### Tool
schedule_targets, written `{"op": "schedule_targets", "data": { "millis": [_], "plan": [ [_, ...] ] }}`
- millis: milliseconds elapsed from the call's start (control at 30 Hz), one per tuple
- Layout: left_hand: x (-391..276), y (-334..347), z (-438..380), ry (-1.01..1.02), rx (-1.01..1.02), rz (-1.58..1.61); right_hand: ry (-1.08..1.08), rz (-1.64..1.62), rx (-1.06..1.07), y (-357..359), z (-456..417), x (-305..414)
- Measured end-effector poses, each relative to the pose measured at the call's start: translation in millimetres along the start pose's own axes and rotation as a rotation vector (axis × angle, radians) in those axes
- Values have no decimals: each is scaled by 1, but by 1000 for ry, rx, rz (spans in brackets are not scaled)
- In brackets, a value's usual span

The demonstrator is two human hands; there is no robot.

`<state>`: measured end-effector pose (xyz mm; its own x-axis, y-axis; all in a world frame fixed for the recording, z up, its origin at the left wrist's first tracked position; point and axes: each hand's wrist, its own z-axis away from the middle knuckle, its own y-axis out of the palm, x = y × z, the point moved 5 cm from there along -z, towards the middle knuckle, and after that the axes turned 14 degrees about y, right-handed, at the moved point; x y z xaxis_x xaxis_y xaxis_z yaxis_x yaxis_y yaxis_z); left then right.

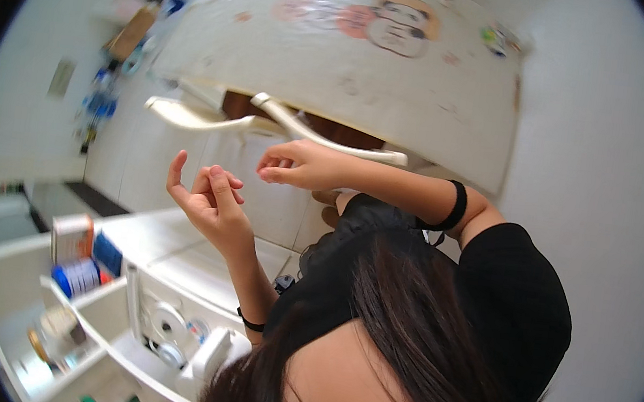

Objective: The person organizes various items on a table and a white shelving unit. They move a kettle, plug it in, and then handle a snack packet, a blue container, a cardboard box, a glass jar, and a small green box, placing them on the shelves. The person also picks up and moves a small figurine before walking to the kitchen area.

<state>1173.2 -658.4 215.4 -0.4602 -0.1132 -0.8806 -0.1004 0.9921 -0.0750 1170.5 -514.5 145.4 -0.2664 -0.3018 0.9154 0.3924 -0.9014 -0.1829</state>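
Note:
My left hand (211, 203) is raised in the air left of the middle of the view, its fingers partly bent and spread, with nothing in it. Just above and to the right, my right hand (296, 163) hangs in front of a pale chair's curved armrest (334, 142). Its fingers are loosely curled and apart, holding nothing. The two hands do not touch. A second curved armrest (188, 116) lies further left. Beyond the chair stands a table with a glossy pale cover (313, 69) that bears a cartoon panda print (401, 25).
At lower left a white compartmented unit (114, 350) holds a blue container (77, 277), a box (72, 238), a jar (60, 326) and a white device with round parts (168, 320). A cardboard box (131, 33) and bottles (100, 101) stand along the left wall. A small packet (494, 40) lies on the table.

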Motion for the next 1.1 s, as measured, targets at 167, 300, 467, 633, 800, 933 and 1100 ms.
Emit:
{"op": "schedule_targets", "data": {
  "millis": [167, 300, 467, 633, 800, 933, 1100],
  "plan": [
    [7, 107, 4, 3, 411, 167, 204, -331, -234, -82, 93, -96],
    [3, 173, 16, 7, 660, 224, 432, -569, -538, -155, 179, -137],
    [6, 248, 18, 48, 846, 205, 563, -660, -890, -287, 246, -214],
    [14, 319, 19, 20, 942, 63, 644, -830, -1176, -439, 240, -316],
    [38, 405, 19, -30, 1019, 3, 1033, -430, -1304, -587, 198, -442],
    [58, 465, 20, -26, 1109, -115, 1152, -235, -1492, -629, 152, -464],
    [104, 519, 35, -164, 1142, -84, 1186, -51, -1499, -637, 124, -476]
  ]
}}
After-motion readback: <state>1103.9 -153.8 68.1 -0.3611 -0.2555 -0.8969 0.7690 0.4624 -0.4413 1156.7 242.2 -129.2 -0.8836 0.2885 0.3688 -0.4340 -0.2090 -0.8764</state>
